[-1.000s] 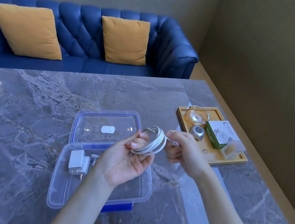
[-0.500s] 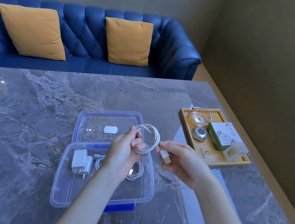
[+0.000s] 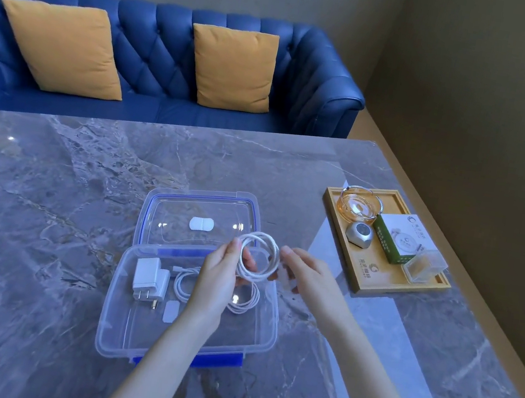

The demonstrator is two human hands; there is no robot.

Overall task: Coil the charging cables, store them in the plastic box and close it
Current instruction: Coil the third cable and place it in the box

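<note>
coil of white cable (image 3: 274, 258) pinched in left hand (image 3: 217, 281) above open plastic box (image 3: 135, 327); right hand (image 3: 309, 283) beside it, grip unclear

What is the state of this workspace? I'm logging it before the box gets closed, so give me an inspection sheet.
Surface: grey marble table, glossy.
Job's things: plastic box open, lid folded back; white charger plugs and one coiled cable inside.
Clutter: wooden tray holding glass dish, silver gadget, green carton, clear case.
Grippers: left hand holds white coil above the box; right hand at its edge, grip unclear.
Cables: two seen, both coiled.
Surroundings: blue sofa, two yellow cushions, plain walls.
</note>
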